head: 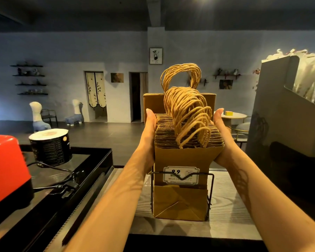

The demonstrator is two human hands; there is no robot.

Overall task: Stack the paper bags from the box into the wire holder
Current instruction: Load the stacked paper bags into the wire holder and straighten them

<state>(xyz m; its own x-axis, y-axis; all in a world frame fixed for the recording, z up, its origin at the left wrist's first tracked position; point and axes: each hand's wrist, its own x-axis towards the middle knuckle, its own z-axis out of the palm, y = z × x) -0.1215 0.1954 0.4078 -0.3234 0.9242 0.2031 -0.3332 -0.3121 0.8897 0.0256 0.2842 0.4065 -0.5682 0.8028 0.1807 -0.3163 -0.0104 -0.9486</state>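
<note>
In wire holder (210,190), bags (182,160) upright, handles up.

Paper bags (180,200): kraft brown all over; twisted handles (189,113) a lighter tan. Front bag carries a white label (180,175) with dark border and black print. Wire holder (210,188): black. Box (153,104) behind: brown cardboard. Counter (229,215): grey wood grain. Machine (5,168) on the left: bright red over black

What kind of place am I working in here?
Probably a café or small shop, seen from behind its counter: branded paper bags in a wire holder, a stack of lids, and a round table out front.
</note>
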